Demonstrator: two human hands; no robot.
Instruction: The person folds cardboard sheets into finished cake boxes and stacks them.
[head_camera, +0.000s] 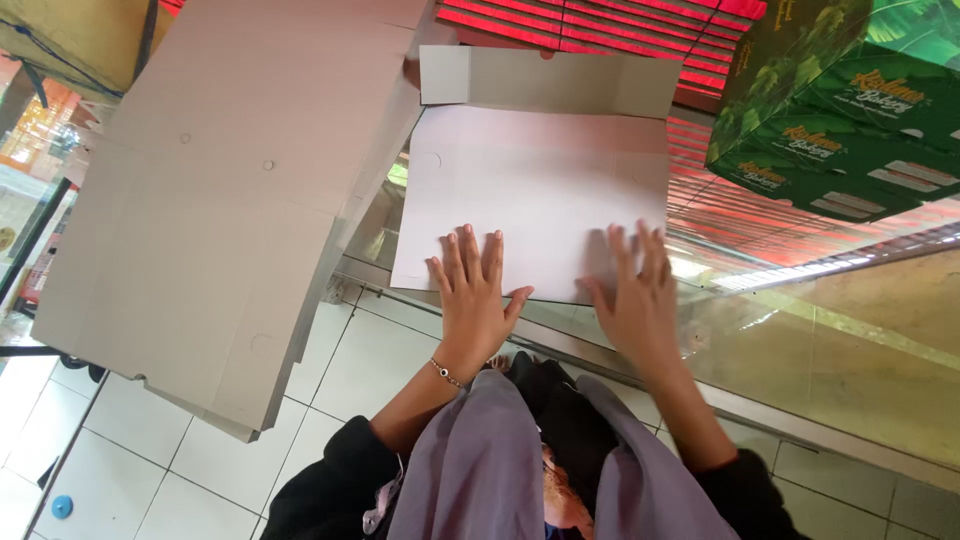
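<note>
Head view, starting nearest: I see dark sleeves and a grey-lilac cloth hanging at the chest, then my two hands laid flat on a white unfolded carton blank (540, 190). My left hand (472, 300), with a thin bracelet (446, 374) at the wrist, has its fingers spread wide and palm down on the near left part of the sheet, gripping nothing. My right hand (635, 300) lies the same way on the near right edge, fingers apart, empty. The blank rests on the glass top of a display counter (800, 330), its near edge close to the counter's edge, its far flap (550, 82) already standing up.

As I judge it, pressing well here means keeping both palms low and even, so the sheet does not slide on the glass while a crease is set.

Left of the sheet leans a tall stack of grey flat cardboard (210, 210), overhanging the tiled floor (330, 380). Farther right sit green printed boxes (840, 100), cut off by the frame. Beyond are red slats (600, 25). Score lines on the blank are too faint to trace, and the counter's contents are lost in reflections.
</note>
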